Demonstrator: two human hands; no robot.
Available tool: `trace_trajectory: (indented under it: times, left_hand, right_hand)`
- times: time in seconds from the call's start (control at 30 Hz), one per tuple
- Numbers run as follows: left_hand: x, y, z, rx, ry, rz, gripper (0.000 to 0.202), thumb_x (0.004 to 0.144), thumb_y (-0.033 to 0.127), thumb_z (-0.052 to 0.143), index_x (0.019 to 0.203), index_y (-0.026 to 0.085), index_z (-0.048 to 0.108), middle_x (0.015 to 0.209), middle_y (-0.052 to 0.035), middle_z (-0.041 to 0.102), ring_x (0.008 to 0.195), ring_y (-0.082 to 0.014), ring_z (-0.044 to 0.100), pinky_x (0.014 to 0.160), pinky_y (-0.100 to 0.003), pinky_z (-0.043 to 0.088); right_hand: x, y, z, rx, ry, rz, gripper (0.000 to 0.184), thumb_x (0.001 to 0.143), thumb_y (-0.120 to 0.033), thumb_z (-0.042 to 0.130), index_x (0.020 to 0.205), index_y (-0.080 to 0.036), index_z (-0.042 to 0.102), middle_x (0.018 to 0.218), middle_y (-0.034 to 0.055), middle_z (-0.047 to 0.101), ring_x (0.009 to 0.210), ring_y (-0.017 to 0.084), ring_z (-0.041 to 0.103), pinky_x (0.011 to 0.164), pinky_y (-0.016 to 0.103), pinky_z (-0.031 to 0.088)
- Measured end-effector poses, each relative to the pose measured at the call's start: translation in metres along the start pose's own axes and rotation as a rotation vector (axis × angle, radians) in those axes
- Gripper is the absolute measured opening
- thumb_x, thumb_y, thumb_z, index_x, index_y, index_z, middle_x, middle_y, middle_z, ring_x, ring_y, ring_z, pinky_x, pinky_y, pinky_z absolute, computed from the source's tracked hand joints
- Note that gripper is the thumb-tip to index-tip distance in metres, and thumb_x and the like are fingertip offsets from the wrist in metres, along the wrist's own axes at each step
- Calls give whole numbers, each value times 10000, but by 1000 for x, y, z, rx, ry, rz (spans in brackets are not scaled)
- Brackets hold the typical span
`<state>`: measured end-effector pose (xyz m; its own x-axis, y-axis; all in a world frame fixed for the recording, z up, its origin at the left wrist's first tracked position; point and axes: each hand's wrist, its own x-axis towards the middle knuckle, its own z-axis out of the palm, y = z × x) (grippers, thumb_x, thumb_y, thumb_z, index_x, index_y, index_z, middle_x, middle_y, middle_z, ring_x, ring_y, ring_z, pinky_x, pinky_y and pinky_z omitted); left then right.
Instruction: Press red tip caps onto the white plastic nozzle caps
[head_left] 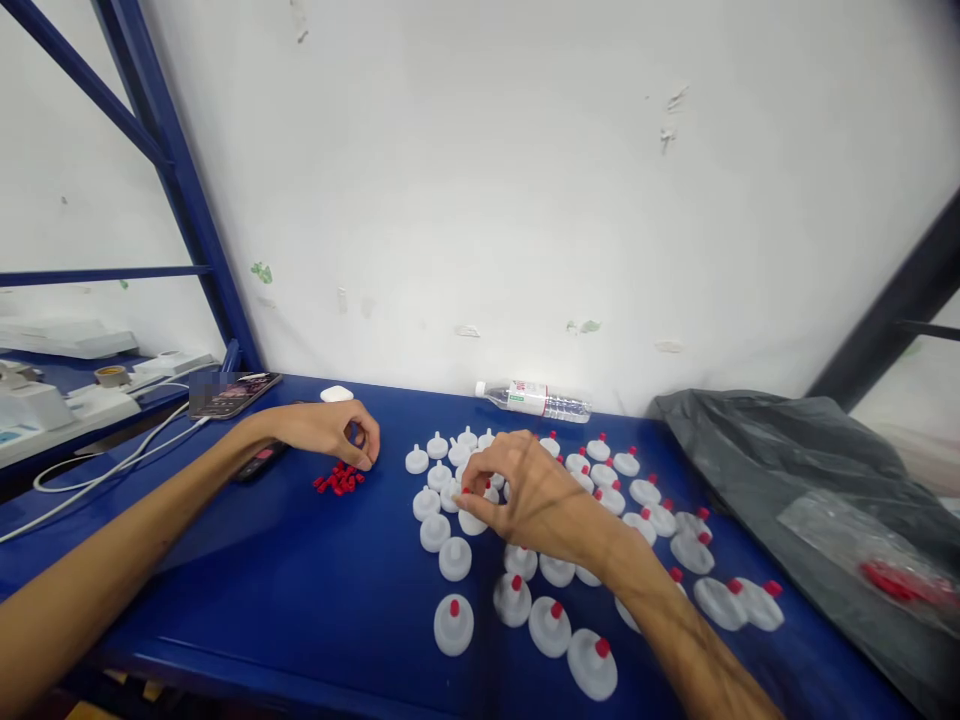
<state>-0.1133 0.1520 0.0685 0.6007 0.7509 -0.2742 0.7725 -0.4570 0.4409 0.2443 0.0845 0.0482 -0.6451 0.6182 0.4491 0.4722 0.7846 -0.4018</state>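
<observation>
My left hand [330,430] is closed in a pinch just above a small heap of red caps [341,480]; its fingertips hide whatever they hold. My right hand [529,490] pinches a small red cap [466,491] between thumb and forefinger, at the top of a white nozzle lid [470,522]. Left of this hand stand several bare white nozzle lids [454,558], spouts upward. To the right and in front sit several white lids [550,627] with red caps on their spouts. My right hand and forearm hide part of the group.
A clear water bottle [534,398] lies by the wall. A phone [234,395], a white cable [127,460], a dark device [261,461] and a white case [337,394] are at left. A grey plastic bag [750,440] and a clear bag with red pieces [885,560] lie at right.
</observation>
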Motion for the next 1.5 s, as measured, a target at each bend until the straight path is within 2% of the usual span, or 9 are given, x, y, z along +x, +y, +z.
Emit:
trace_trajectory:
  times: [0.2,0.47,0.67,0.83,0.93,1.03,1.13,1.23,1.5]
  left_hand:
    - [1,-6,2,-10,-118,-2,286,967,427,768,1076,165,731,999,-38,758,908,-217,732,847,-417,634]
    - [5,1,7,-31,-51,27,246,987,403,748,1007,159,728,960,-29,757,863,-197,732,829,-398,636]
    - [13,19,11,-55,321,50,319,999,474,715,1028,157,721,953,-32,754,829,-192,720,787,-380,621]
    - [19,40,26,35,714,90,342,1032,495,651,1058,159,714,908,-17,720,667,-142,632,639,-303,548]
    - [21,53,38,143,887,174,274,1045,427,628,1071,176,736,955,-39,736,626,-125,576,589,-277,484]
    - [23,64,50,225,988,315,227,1058,355,596,1082,203,761,1085,-93,778,818,-171,681,694,-289,548]
    - [23,73,61,276,1018,451,175,1058,283,611,1119,213,759,1068,-95,805,945,-199,737,839,-314,604]
    - [23,80,70,316,1000,544,173,1051,225,627,1177,219,746,1044,-87,819,972,-199,756,844,-296,613]
    - [22,87,81,305,894,583,219,1076,261,590,1222,265,753,1049,-82,817,912,-184,761,726,-246,574]
  right_hand:
    - [0,-3,-1,-50,-52,9,121,880,-260,835,790,-271,755,777,3,724,861,245,677,837,416,516]
    - [-1,-2,2,-47,-4,-32,94,868,-244,853,870,-274,764,829,19,734,832,248,656,827,465,532]
    - [-1,-2,-2,57,2,-38,233,884,-509,860,870,-291,780,903,-24,755,940,228,635,923,457,503]
    - [0,-4,0,94,-131,-64,224,683,-310,1025,748,-323,812,914,-22,734,908,220,631,873,425,519]
    - [0,-6,-1,149,-122,-45,179,766,-264,974,757,-312,802,926,-24,724,920,210,637,884,416,524]
    - [1,-6,-5,236,-53,-12,88,928,-285,830,928,-283,742,1010,-27,740,981,191,674,904,376,552]
    - [2,-2,-3,267,15,22,47,1063,-308,624,1041,-270,610,1066,-27,754,977,159,719,803,300,575]
    - [3,5,4,169,97,59,21,1068,-282,590,1062,-270,573,984,-25,743,861,174,715,712,309,540]
    - [5,13,16,-109,206,-103,97,992,-132,680,1032,-218,663,1015,35,757,962,240,662,931,432,473]
